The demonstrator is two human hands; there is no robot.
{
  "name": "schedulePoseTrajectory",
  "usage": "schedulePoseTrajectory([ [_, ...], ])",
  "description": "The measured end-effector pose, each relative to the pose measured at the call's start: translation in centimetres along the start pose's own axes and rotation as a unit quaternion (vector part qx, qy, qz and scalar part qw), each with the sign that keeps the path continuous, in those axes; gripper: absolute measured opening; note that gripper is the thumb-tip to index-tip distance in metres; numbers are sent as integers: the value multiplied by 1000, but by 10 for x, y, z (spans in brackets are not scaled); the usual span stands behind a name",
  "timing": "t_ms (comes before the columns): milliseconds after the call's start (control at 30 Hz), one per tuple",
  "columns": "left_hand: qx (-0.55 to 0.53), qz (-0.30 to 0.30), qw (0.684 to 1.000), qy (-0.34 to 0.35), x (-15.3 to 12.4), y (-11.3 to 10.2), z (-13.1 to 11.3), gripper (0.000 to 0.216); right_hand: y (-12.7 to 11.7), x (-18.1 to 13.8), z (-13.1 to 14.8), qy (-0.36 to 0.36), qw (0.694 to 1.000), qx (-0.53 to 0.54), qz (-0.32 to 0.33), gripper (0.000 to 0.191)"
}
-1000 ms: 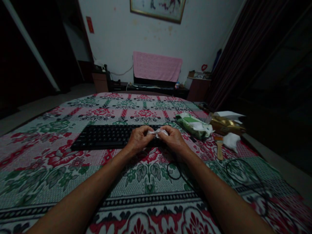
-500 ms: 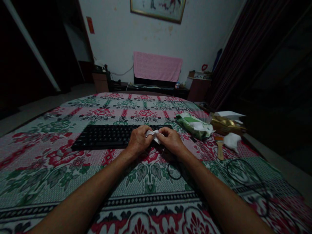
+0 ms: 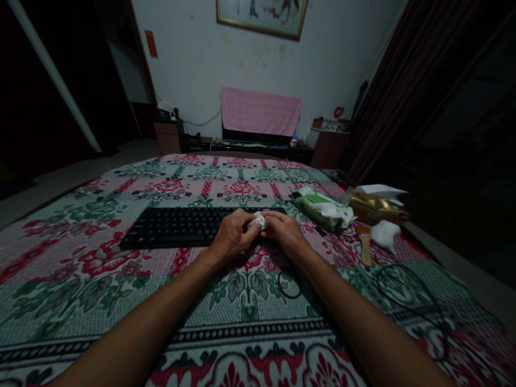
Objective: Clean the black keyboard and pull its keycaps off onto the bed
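Note:
A small crumpled white tissue [image 3: 258, 220] is pinched between my two hands. My left hand [image 3: 234, 231] is closed around its left side, thumb pressed toward the fingertips. From the right, my right hand [image 3: 283, 231] grips the tissue's edge between thumb and fingers. Both hands are above the right part of a black keyboard [image 3: 173, 227], which lies flat on the patterned bedspread [image 3: 133, 290]. They hide many of the keys on that side. Below my right hand a loop of black cable [image 3: 290, 294] lies on the cloth.
To the right lie a green tissue pack [image 3: 322, 208], a gold box [image 3: 377, 207], a wooden-handled brush [image 3: 365, 250] and a crumpled white tissue wad [image 3: 386, 235]. More black cable [image 3: 423, 290] coils near the right edge. A pink towel [image 3: 261, 110] hangs at the far wall.
The tissue between my hands is bunched smaller, and its hanging corner no longer shows. My fingers have shifted slightly around it. The keyboard and other things stay in place.

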State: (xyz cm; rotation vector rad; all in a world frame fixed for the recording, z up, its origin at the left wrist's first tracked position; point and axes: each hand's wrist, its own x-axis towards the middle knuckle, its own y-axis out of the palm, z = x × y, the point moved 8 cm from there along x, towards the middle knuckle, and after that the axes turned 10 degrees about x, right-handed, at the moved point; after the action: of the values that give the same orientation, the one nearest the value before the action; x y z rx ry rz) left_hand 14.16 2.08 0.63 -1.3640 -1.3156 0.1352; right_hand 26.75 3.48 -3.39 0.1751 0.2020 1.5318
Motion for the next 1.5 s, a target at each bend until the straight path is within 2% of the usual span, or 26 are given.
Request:
schedulePoseTrajectory([
  [100,5,10,1000,9,0,2,1,30,6,-2,2,1,999,-1,35,27],
  [200,37,0,999,11,1,2,5,22,8,-2,4,-7,998,-37,52,30],
  [300,64,4,998,11,2,4,11,16,0,0,17,-78,985,-148,46,30],
  [367,70,22,997,17,1,7,13,16,-8,0,33,-158,950,-265,46,32],
  [433,67,44,996,33,0,13,14,17,-11,-1,41,-199,902,-369,102,45],
  [533,53,64,995,62,-1,21,9,20,-24,0,41,-202,853,-455,158,68],
  [633,58,88,991,85,-2,28,2,21,-35,2,37,-199,835,-484,167,72],
  [767,89,138,981,106,-5,34,-5,25,-33,7,27,-202,849,-467,145,65],
  [900,102,153,977,113,-3,33,-11,27,-44,18,28,-233,893,-386,15,42],
  [1000,107,150,976,114,4,35,-18,28,-67,28,21,-211,913,-342,-76,39],
  [1133,109,160,973,128,14,46,-31,29,-77,30,16,-220,907,-356,-55,42],
  [1233,121,181,965,149,16,53,-36,26,-82,27,18,-235,899,-364,-62,45],
  [1367,119,198,957,173,13,52,-38,23,-84,28,18,-236,898,-364,-73,44],
  [1500,102,185,964,163,17,52,-42,26,-85,29,20,-239,891,-376,-91,42],
])
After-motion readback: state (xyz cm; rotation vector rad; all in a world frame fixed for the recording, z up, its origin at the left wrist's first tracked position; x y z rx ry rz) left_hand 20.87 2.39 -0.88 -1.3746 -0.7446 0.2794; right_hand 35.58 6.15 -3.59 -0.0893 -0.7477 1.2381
